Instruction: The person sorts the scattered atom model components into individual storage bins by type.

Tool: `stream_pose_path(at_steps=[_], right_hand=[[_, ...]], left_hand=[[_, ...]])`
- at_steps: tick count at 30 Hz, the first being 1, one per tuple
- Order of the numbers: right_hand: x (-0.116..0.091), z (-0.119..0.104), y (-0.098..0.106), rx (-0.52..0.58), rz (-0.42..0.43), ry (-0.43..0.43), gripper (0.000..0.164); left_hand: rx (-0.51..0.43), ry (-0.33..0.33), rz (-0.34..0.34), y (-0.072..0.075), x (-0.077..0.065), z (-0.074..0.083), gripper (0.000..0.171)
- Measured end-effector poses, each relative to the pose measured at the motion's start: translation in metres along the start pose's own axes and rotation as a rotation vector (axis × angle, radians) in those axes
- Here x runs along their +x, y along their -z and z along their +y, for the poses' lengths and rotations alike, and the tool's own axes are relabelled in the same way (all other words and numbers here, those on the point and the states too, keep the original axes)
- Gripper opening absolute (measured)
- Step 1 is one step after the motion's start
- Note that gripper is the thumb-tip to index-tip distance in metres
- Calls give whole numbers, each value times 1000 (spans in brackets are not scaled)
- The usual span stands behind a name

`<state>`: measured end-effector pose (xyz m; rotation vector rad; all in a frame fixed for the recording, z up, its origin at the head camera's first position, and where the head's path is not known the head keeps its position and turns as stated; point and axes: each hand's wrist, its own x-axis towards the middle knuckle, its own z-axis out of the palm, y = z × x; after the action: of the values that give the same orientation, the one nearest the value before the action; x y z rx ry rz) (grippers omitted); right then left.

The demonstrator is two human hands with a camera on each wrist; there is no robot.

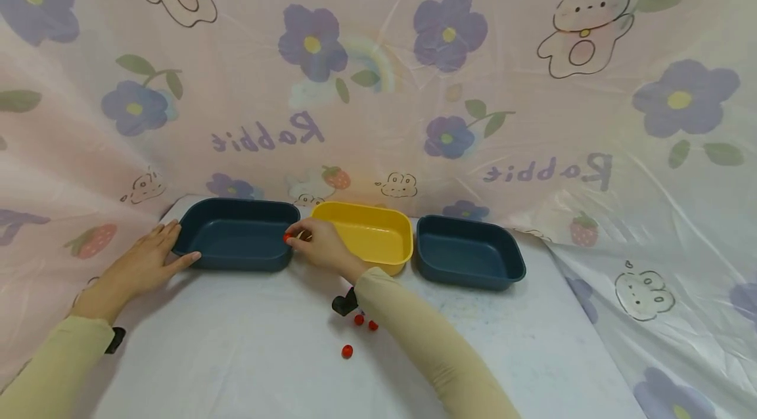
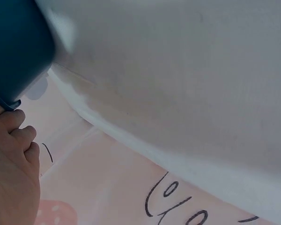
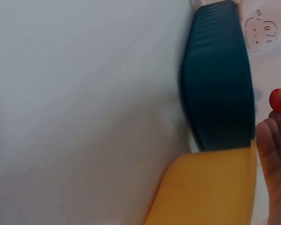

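Observation:
My right hand (image 1: pixel 322 245) pinches a small red bead (image 1: pixel 287 238) between thumb and fingertips, over the right end of the left dark blue tray (image 1: pixel 242 261). In the right wrist view the bead (image 3: pixel 277 100) shows at the fingertips, above rim level. My left hand (image 1: pixel 142 264) rests against that tray's left end, thumb stretched along the front corner. The left wrist view shows its fingers (image 2: pixel 24 136) at the tray's rim. On the white tabletop, below my right wrist, lie more red beads (image 1: pixel 347 351).
A yellow tray (image 1: pixel 387 242) stands beside the left tray, partly behind my right hand. To its right is a second dark blue tray (image 1: pixel 467 278). A patterned cloth (image 1: pixel 378 110) hangs behind the table (image 1: pixel 236 353) and around its sides.

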<state>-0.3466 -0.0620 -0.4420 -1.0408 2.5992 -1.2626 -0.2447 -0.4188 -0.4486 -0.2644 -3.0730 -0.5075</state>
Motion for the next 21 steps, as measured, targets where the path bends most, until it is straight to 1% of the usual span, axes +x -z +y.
stream_pose_path(at_steps=[5, 10, 16, 21], right_hand=[[17, -5, -10, -106, -22, 24, 16], [31, -7, -19, -147, -24, 11, 17], [44, -7, -27, -123, -9, -23, 16], [52, -9, -29, -98, 30, -38, 16]], left_hand=[[5, 13, -11, 3, 0, 0, 97], [21, 23, -17, 4, 0, 0, 97], [23, 31, -25, 7, -2, 6, 98], [21, 34, -31, 6, -2, 7, 97]])
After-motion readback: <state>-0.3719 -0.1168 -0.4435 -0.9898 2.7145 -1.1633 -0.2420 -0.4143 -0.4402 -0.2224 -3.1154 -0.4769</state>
